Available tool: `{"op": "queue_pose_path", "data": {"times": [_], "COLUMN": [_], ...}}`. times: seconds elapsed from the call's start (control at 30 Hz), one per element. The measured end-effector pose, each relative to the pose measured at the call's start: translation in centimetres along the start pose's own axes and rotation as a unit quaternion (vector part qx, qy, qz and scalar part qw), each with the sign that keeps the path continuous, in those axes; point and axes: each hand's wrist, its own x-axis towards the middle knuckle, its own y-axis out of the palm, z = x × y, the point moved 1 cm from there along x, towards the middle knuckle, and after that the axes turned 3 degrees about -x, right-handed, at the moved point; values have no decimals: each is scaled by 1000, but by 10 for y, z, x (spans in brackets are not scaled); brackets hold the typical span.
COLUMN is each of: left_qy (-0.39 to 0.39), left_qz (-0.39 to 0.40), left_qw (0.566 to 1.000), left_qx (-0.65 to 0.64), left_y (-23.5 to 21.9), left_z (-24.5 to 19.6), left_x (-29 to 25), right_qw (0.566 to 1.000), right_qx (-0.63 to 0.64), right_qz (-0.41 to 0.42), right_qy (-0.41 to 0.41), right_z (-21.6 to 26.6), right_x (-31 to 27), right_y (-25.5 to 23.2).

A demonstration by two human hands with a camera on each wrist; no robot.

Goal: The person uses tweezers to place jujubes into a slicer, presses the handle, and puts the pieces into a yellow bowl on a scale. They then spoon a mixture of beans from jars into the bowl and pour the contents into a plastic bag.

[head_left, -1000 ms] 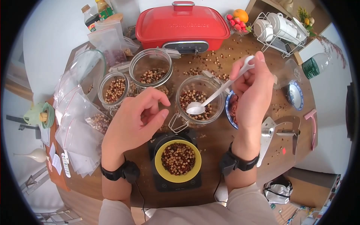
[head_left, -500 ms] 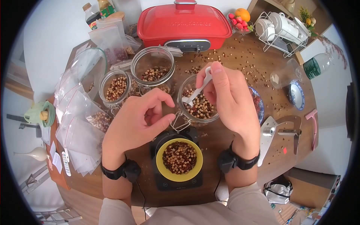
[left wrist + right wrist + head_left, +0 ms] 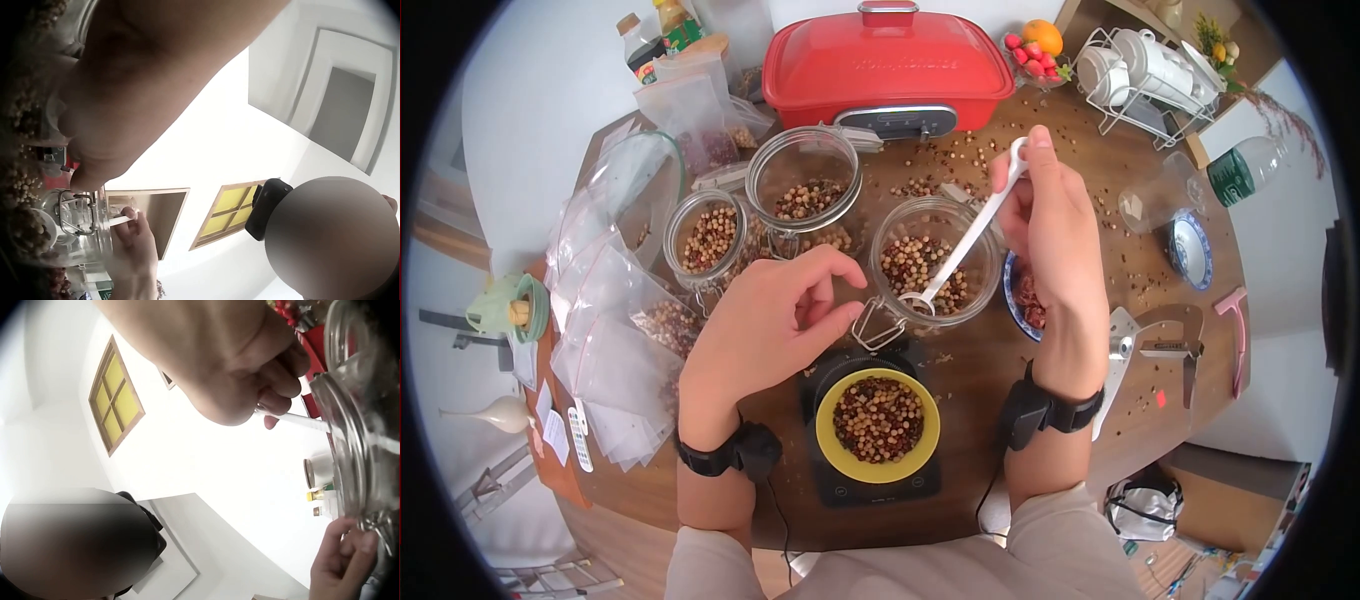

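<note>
My right hand pinches the upper end of a white spoon between thumb and fingers. The spoon slants down into an open glass jar of mixed peppercorns, its bowl low by the near wall. My left hand hangs loosely curled with nothing in it, thumb tip beside the jar's wire clasp; contact is unclear. A yellow bowl full of peppercorns stands on a black scale. In the right wrist view, the spoon handle passes behind the jar's glass.
Two more open jars stand behind my left hand, with plastic bags at the left. A red cooker is at the back. A blue-rimmed bowl lies partly behind my right wrist; loose peppercorns dot the table.
My right hand went left and lower with the spoon, then back right and up. The spoon's bowl moved from above the jar to low inside it. My left hand shifted slightly right.
</note>
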Motion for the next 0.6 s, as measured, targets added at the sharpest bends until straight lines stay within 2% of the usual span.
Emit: {"op": "queue_pose_path", "data": {"times": [0.1, 0.33, 0.6], "left_qy": [-1, -16, -7], "left_qz": [-9, -11, -13], "left_qw": [1000, 1000, 1000], "left_qx": [0, 17, 14], "left_y": [0, -5, -6], "left_z": [-1, -5, -5], "left_x": [0, 0, -1], "right_qw": [995, 966, 932], "right_qx": [87, 241, 333], "right_qz": [-20, -74, -133], "right_qy": [38, 56, 45], "right_z": [-14, -31, -28], "right_x": [12, 23, 23], "right_y": [-10, -21, -27]}}
